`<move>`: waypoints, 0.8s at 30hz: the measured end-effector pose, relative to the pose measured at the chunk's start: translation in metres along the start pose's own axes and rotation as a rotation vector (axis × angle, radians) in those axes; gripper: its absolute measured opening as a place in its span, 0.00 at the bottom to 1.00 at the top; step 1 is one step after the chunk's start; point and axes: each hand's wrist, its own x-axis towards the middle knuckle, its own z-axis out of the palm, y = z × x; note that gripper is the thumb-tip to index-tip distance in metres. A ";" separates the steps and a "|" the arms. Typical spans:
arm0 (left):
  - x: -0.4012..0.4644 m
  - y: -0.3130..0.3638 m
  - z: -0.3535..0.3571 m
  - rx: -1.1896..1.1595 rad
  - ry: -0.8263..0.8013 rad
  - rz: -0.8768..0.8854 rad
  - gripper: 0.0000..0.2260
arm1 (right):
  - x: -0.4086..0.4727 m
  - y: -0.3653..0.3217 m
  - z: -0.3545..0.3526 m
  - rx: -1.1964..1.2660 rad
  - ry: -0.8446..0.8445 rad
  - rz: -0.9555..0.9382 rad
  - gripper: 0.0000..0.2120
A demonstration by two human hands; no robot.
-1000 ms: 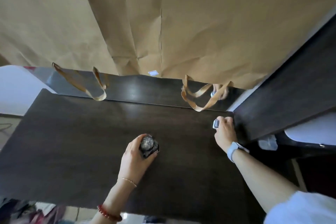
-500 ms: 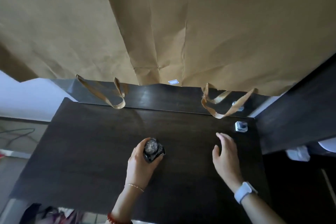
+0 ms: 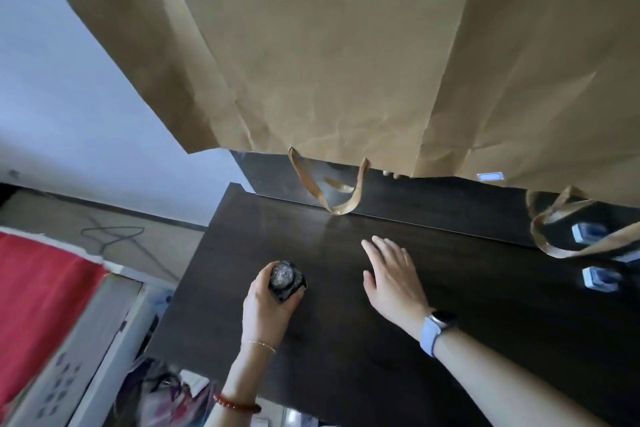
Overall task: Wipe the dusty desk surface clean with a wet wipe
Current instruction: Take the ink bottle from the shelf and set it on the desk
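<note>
Starting at the left, my left hand (image 3: 268, 302) had its fingers curled round a small dark jar-like object (image 3: 284, 276) with a mottled round top, holding it upright on the dark desk (image 3: 346, 350). What the object was I could not tell.

Just to its right, my right hand (image 3: 393, 276) was spread flat and relaxed over the desk's middle, fingers straight and a little apart, holding nothing; whether the palm touched the wood I could not say. A pale-banded watch (image 3: 437, 324) sat on that wrist.

Further right, near the far corner, a small blue-and-white item (image 3: 601, 278) lay on the desk beneath the brown paper bag (image 3: 346, 45) hanging across the mirror, its handle loops (image 3: 332, 191) dangling down.

No wet wipe was visible anywhere, neither in hand nor on the desk. I judged the step to be clearing the surface, with wiping not yet begun. The next move would call for shifting the dark object off the desk, then finding a wipe.
</note>
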 end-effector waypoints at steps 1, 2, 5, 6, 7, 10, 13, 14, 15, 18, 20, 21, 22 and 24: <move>0.013 -0.006 -0.009 0.007 -0.010 0.013 0.24 | 0.011 -0.014 0.006 -0.031 -0.033 0.002 0.28; 0.024 -0.010 -0.017 0.018 -0.022 0.022 0.24 | 0.022 -0.025 0.010 -0.065 -0.056 0.007 0.29; 0.065 -0.027 -0.043 0.040 -0.058 0.046 0.24 | 0.061 -0.060 0.017 -0.167 -0.035 0.062 0.34; 0.078 -0.032 -0.050 0.042 -0.065 0.054 0.24 | 0.072 -0.069 0.017 -0.186 -0.007 0.072 0.35; 0.091 -0.037 -0.054 0.044 -0.075 0.065 0.24 | 0.080 -0.077 0.017 -0.203 0.022 0.075 0.36; 0.122 -0.044 -0.060 0.064 -0.109 0.091 0.23 | 0.091 -0.087 0.021 -0.275 0.071 0.083 0.37; 0.148 -0.044 -0.060 0.055 -0.150 0.128 0.23 | 0.092 -0.085 0.030 -0.307 0.077 0.129 0.40; 0.155 -0.045 -0.060 0.047 -0.157 0.142 0.23 | 0.092 -0.083 0.032 -0.313 0.078 0.140 0.40; 0.162 -0.044 -0.060 0.045 -0.164 0.154 0.23 | 0.092 -0.082 0.034 -0.315 0.081 0.147 0.40; 0.183 -0.045 -0.059 0.061 -0.202 0.189 0.23 | 0.093 -0.080 0.039 -0.322 0.111 0.149 0.39; 0.196 -0.047 -0.057 0.082 -0.244 0.209 0.23 | 0.094 -0.079 0.041 -0.333 0.115 0.156 0.38; 0.202 -0.047 -0.057 0.091 -0.268 0.218 0.24 | 0.094 -0.079 0.042 -0.336 0.119 0.162 0.38; 0.207 -0.048 -0.058 0.099 -0.286 0.229 0.25 | 0.094 -0.079 0.043 -0.339 0.128 0.169 0.38; 0.217 -0.048 -0.057 0.122 -0.295 0.268 0.26 | 0.095 -0.080 0.044 -0.351 0.144 0.184 0.38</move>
